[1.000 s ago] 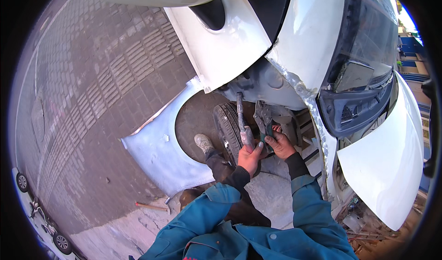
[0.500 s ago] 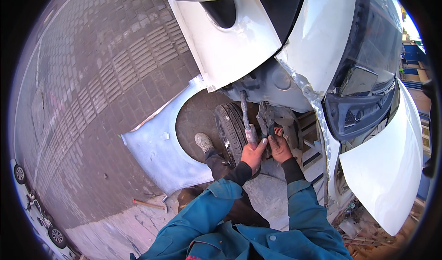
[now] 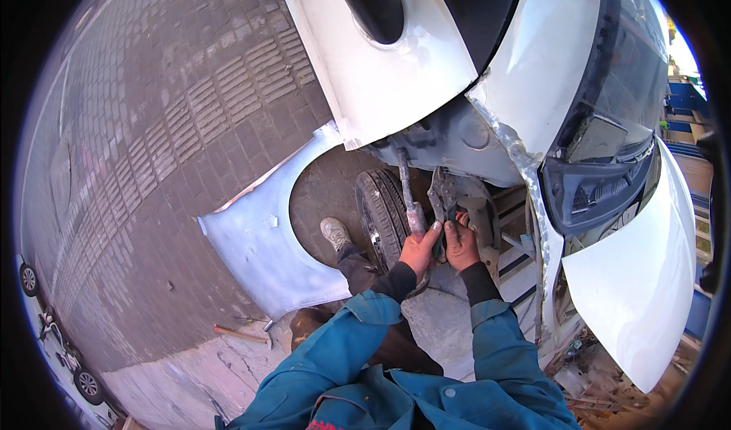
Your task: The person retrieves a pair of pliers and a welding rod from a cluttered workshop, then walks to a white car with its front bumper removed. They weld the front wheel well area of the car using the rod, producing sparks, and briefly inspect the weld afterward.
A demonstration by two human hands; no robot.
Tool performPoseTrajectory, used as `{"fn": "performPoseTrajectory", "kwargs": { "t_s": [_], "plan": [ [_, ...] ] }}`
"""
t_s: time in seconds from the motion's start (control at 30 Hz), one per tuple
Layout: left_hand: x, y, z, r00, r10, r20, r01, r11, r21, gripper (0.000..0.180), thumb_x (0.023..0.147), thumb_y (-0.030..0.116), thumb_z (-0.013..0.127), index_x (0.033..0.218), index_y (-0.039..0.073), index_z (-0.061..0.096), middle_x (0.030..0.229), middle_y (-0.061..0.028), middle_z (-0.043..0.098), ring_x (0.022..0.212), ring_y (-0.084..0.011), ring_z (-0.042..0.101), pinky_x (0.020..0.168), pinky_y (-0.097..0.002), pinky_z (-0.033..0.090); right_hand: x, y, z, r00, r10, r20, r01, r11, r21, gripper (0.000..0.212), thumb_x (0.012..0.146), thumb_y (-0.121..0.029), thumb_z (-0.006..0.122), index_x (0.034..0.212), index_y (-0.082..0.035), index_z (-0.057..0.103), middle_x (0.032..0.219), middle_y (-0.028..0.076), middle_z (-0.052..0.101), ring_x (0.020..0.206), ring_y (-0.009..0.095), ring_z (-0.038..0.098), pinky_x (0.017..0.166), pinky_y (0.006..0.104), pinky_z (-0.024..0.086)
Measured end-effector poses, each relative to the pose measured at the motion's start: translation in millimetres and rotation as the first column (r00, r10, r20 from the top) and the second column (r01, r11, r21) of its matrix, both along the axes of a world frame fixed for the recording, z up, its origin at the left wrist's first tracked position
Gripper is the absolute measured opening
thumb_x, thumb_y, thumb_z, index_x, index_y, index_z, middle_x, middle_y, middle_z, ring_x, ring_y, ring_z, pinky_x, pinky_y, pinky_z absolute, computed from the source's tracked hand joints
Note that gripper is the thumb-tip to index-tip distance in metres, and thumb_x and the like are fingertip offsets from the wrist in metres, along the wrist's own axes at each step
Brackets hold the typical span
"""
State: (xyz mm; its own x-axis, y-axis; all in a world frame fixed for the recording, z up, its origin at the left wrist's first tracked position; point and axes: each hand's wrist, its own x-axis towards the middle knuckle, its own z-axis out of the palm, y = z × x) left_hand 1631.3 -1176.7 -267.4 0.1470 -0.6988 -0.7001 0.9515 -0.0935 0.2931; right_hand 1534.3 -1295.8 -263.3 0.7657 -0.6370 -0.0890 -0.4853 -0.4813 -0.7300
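Both my hands work close together in front of me, beside a car wheel inside the open wheel area. My left hand is closed round the worn, reddish grip of a long grey rod-like tool, which points away from me. My right hand is closed on what look like dark metal locking pliers, their jaws pointing away too. The two tools lie side by side, and my thumbs point up between them. My fingers hide the tools' near ends.
A detached bluish-white fender lies on the paving at left, a hammer near it. White body panels hang ahead; another white panel juts out at right. Bare, rough metal edges run along the body. My shoe stands within the fender's arch.
The view has shifted slightly, so the car panels sit a little farther right. My hands keep their hold on the two tools, with little other movement.
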Motion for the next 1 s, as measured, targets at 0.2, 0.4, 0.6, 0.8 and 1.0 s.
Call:
{"fn": "performPoseTrajectory", "kwargs": {
  "t_s": [0.2, 0.4, 0.6, 0.8, 1.0],
  "plan": [
    [13, 35, -2, 0.980, -0.196, 0.047, 0.184, 0.965, 0.187, 0.043, 0.104, 0.047, 0.065, 0.089, 0.007, 0.066, 0.063, -0.0070, 0.064, 0.046, -0.0178, 0.059, 0.040, -0.0312, 0.039, -19, -51, 10, 0.963, -0.234, -0.133, 0.266, 0.904, 0.335, 0.059, 0.108, -0.053, 0.055, 0.092, 0.001, 0.073, 0.074, 0.011, 0.071, 0.069, 0.023, 0.068, 0.067, 0.0402, 0.051],
    [15, 57, -13, 0.988, -0.080, 0.130, 0.060, 0.986, 0.155, 0.041, 0.105, 0.043, 0.066, 0.091, 0.005, 0.067, 0.065, -0.0074, 0.065, 0.047, -0.0183, 0.061, 0.044, -0.0296, 0.045, -25, -5, 1, 0.951, -0.206, -0.231, 0.247, 0.955, 0.166, 0.053, 0.105, -0.049, 0.062, 0.087, 0.000, 0.068, 0.072, 0.013, 0.062, 0.069, 0.026, 0.060, 0.068, 0.0403, 0.048],
    [28, 63, -31, 0.986, -0.030, 0.163, 0.006, 0.989, 0.147, 0.035, 0.103, 0.037, 0.070, 0.095, 0.003, 0.070, 0.070, -0.0064, 0.067, 0.054, -0.0160, 0.063, 0.048, -0.0304, 0.048, -17, 18, -34, 0.899, -0.364, -0.245, 0.431, 0.840, 0.331, 0.053, 0.105, -0.048, 0.063, 0.085, 0.000, 0.068, 0.068, 0.007, 0.061, 0.064, 0.021, 0.058, 0.066, 0.0391, 0.048],
    [50, 62, -61, 0.971, 0.008, 0.240, -0.078, 0.956, 0.284, 0.036, 0.104, 0.040, 0.068, 0.097, 0.004, 0.067, 0.069, -0.0061, 0.065, 0.051, -0.0178, 0.063, 0.046, -0.0308, 0.051, 7, 34, -68, 0.890, -0.434, -0.136, 0.453, 0.816, 0.359, 0.046, 0.106, -0.045, 0.065, 0.079, -0.007, 0.063, 0.067, -0.002, 0.053, 0.057, 0.008, 0.049, 0.054, 0.0286, 0.039],
    [58, 68, -73, 0.965, 0.044, 0.258, -0.111, 0.961, 0.252, 0.039, 0.104, 0.042, 0.067, 0.097, 0.004, 0.064, 0.069, -0.0073, 0.065, 0.052, -0.0197, 0.064, 0.047, -0.0325, 0.052, 24, 34, -79, 0.886, -0.415, -0.209, 0.451, 0.874, 0.180, 0.056, 0.102, -0.053, 0.064, 0.099, 0.002, 0.076, 0.081, 0.026, 0.071, 0.078, 0.044, 0.070, 0.069, 0.0479, 0.053]
  ]
}}
